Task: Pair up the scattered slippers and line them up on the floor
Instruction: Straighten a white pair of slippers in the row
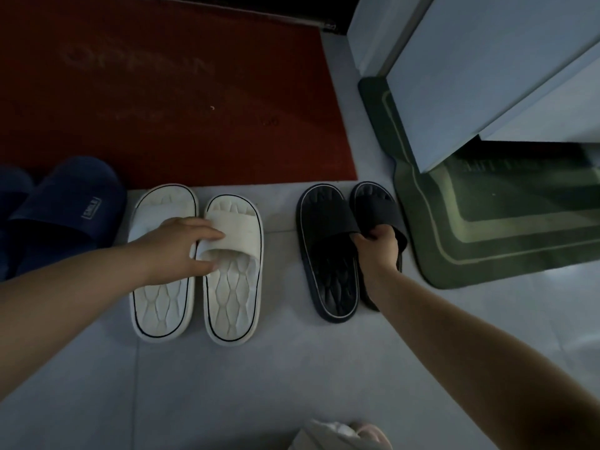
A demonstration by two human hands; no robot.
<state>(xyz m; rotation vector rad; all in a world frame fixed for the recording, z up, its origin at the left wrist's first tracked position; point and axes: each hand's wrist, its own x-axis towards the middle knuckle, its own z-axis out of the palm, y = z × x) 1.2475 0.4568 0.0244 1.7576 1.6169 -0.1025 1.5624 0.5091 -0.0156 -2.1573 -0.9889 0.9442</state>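
The left hand and right hand are bare, as are both forearms back to the frame's edge. Nearer the body than the right hand, a fold of pale whitish cloth shows, apparently clothing.

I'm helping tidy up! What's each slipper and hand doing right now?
Right-hand white rubber slipper: flat on floor, strap pinched by left hand.
Other white rubber slipper: flat, close beside it.
Black rubber slipper by green mat: strap gripped by right hand.
Other black rubber slipper: flat on floor.
Navy blue slippers: untouched, far left.
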